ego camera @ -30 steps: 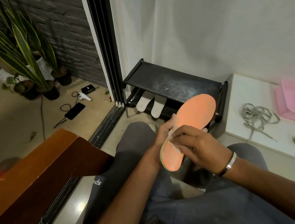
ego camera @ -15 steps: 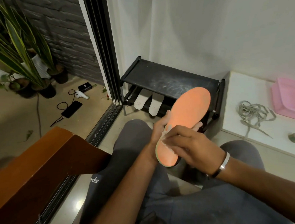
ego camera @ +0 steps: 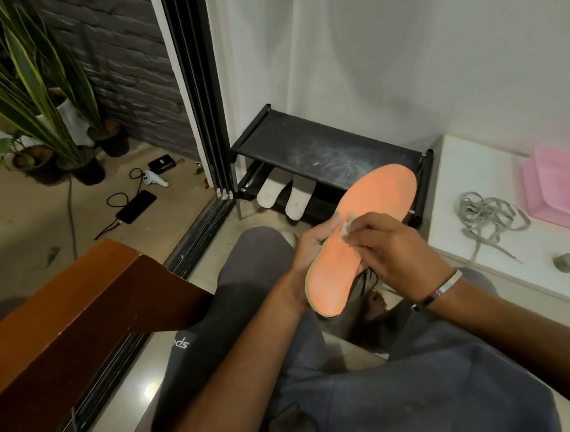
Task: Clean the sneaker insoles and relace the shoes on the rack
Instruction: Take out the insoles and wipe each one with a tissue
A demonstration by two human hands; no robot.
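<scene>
Insole (ego camera: 363,237), orange and held face up over the person's lap, slants from its heel end near the body to its toe end out toward the rack (ego camera: 323,151). The left hand (ego camera: 313,247) grips its left edge from beneath, and the right hand (ego camera: 395,244) pinches a small pale wipe (ego camera: 347,226) against the middle of the surface.

To do this step well, the left hand should brace the insole firmly so it does not flex, while the right works the wipe in short overlapping strokes from middle to toe and then back to the heel, edges included.

Far behind the insole stands the black rack, its top shelf dusty, with two white insoles (ego camera: 285,195) leaning on the lower shelf. On the white ledge (ego camera: 478,173) to the right lie a tangle of grey laces (ego camera: 488,213), a pink tub (ego camera: 561,187) and a small grey lump. A brown board (ego camera: 63,318) juts in at the near left; beyond the sliding door (ego camera: 198,86) are potted plants (ego camera: 35,99) and a phone (ego camera: 136,207) on a cable. Nothing crowds the wiping itself. No shoe can be clearly made out, though dark strands below the insole may belong to one.
</scene>
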